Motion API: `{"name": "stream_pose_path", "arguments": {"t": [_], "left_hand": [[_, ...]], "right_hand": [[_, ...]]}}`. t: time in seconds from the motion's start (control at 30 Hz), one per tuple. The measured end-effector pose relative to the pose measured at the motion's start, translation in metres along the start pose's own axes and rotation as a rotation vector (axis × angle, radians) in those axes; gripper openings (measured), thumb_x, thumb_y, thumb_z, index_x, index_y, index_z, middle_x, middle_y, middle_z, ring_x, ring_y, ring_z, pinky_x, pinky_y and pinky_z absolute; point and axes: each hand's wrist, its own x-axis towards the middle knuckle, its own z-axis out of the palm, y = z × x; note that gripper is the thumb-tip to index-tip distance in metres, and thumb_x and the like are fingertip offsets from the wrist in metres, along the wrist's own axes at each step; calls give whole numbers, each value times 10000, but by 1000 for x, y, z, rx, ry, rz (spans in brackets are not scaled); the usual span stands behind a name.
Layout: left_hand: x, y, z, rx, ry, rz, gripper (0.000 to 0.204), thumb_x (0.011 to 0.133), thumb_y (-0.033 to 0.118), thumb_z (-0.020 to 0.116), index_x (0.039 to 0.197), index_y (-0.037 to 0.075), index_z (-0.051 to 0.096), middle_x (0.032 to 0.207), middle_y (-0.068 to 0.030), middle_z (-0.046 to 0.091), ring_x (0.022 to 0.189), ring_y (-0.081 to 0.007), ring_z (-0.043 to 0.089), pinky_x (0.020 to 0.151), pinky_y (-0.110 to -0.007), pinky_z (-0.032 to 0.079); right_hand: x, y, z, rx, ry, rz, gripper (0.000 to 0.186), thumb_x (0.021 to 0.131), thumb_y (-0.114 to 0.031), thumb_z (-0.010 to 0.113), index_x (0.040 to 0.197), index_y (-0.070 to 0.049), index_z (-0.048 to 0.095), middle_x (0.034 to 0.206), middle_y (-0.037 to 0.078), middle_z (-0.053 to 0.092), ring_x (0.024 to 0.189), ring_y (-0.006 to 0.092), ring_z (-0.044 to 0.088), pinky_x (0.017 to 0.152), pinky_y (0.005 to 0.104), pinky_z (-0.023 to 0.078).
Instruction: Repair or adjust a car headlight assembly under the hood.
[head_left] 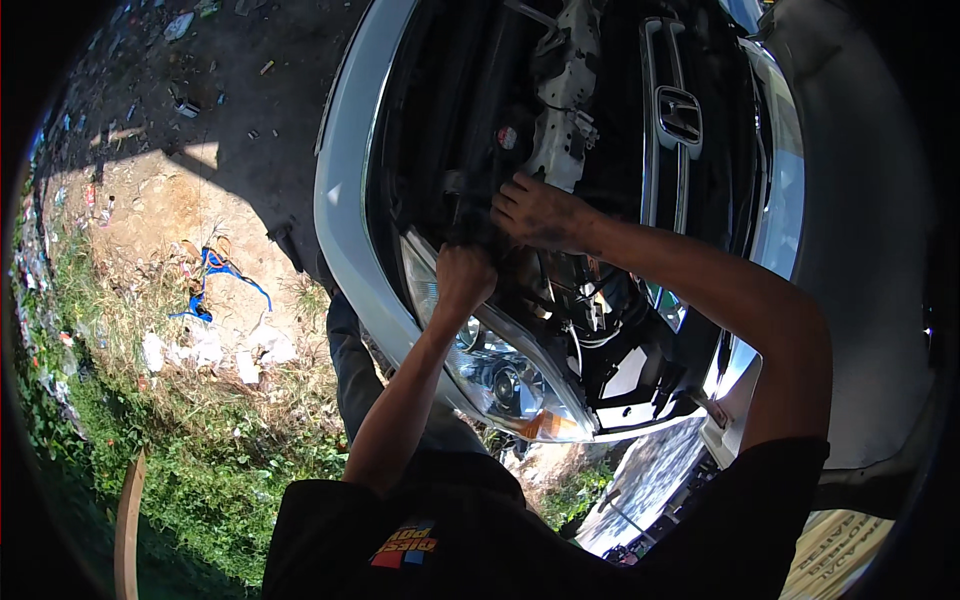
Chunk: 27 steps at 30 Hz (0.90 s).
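Observation:
Both of my hands reach into the dark front end of a white car. My left hand [466,275] is closed in a fist just above the inner end of the clear headlight [505,380]. What it grips, if anything, is hidden. Close by on the right, my right hand [545,215] bends inward with curled fingers beside a pale metal support [565,130]. Shadow hides whatever those fingertips hold. Below the right forearm, white wires [595,345] show among dark parts. A small red and white round piece [507,137] sits beyond the hands.
The white fender [350,200] curves along the left, the chrome grille [660,115] lies right. A large grey surface [870,250] fills the far right. On the littered ground lies a blue strap [225,270] near grass [210,450]. A wooden stake [130,530] rises lower left.

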Motion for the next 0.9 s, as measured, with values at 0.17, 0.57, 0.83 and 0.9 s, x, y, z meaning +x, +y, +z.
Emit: {"name": "stream_pose_path", "arguments": {"t": [0.17, 0.57, 0.83, 0.9], "left_hand": [[-1, -9, 10, -3, 144, 77, 88, 626, 84, 612, 561, 33, 641, 540, -189, 598, 515, -361, 615, 575, -457, 501], [6, -3, 5, -30, -64, -42, 132, 701, 135, 598, 693, 68, 712, 691, -186, 672, 692, -379, 670, 696, -480, 546], [-3, -8, -6, -109, -15, 41, 226, 697, 67, 567, 831, 93, 747, 762, -189, 687, 778, -369, 674, 808, -463, 521], [-12, -8, -18, -159, -14, 1, 268, 704, 31, 549, 872, 89, 750, 797, -196, 689, 829, -363, 673, 837, -463, 512]], "right_hand": [[9, -2, 2, -69, -120, 1, 309, 755, -354, 667, 864, -65, 666, 906, 28, 644, 916, 162, 596, 810, 303, 425], [10, -12, 18, 36, -489, 107, 345, 816, -489, 642, 771, -150, 686, 753, -27, 679, 707, 176, 656, 628, 382, 468], [-12, -27, 32, 483, -486, 558, 212, 820, -295, 656, 789, -92, 709, 766, 110, 693, 688, 284, 682, 610, 423, 543], [-22, -27, 39, 550, -453, 610, 219, 810, -299, 663, 791, -83, 701, 765, 132, 687, 675, 303, 675, 617, 430, 547]]}}
